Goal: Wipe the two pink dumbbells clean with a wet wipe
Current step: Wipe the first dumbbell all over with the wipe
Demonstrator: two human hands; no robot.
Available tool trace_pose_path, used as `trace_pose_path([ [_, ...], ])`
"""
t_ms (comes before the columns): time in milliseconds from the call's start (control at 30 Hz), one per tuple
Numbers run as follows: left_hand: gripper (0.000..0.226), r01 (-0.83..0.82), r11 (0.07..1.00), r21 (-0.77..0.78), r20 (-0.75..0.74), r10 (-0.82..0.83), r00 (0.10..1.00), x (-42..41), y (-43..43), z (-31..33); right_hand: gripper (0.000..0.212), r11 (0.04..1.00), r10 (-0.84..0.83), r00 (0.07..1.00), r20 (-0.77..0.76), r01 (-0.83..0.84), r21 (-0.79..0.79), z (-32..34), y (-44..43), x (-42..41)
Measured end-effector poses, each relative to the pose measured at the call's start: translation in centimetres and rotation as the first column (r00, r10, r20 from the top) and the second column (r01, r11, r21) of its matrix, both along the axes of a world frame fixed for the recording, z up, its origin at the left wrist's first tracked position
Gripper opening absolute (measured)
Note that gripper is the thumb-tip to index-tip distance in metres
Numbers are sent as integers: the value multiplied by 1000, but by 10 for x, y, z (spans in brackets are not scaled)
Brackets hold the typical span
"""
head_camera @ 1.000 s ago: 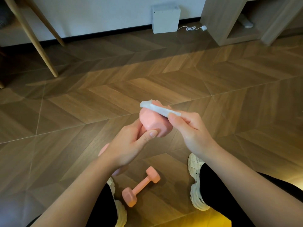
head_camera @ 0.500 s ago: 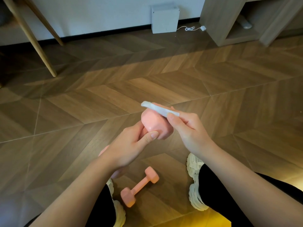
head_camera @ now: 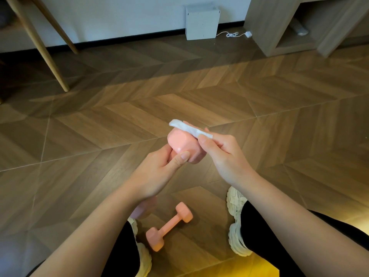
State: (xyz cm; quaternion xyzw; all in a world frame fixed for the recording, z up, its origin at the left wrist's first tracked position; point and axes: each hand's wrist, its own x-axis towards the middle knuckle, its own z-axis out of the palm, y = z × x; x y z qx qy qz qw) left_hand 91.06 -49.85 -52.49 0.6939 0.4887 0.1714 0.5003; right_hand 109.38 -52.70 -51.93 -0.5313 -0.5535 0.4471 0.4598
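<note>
My left hand (head_camera: 157,172) grips the handle of a pink dumbbell (head_camera: 182,143), held up in front of me with one head pointing away. Its other head shows below my left wrist. My right hand (head_camera: 223,154) pinches a folded white wet wipe (head_camera: 189,128) and lays it over the far top of the raised head. A second pink dumbbell (head_camera: 168,226) lies on the wooden floor between my feet.
White sneakers (head_camera: 236,222) and black trouser legs frame the floor dumbbell. Wooden chair legs (head_camera: 43,48) stand at the back left. A white box (head_camera: 201,23) with a cable sits by the wall, and a wooden shelf unit (head_camera: 279,27) is at the back right.
The wipe and my right hand have shifted slightly over the dumbbell head. My left hand keeps the same grip; the floor dumbbell has not moved.
</note>
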Motion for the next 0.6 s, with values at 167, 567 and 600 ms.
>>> trace_pose_path([
  [167,65,-146,978,-146,147,168,975,-4,4,-1,32,999,18,999,40,-20,46,1,-10,4],
  [567,58,-219,975,-38,217,222,950,0,4,4,40,995,-94,996,14,93,18,-2,-7,2],
  [600,57,-199,980,-17,232,197,952,0,3,4,40,994,-112,994,-10,112,-8,-3,-3,3],
])
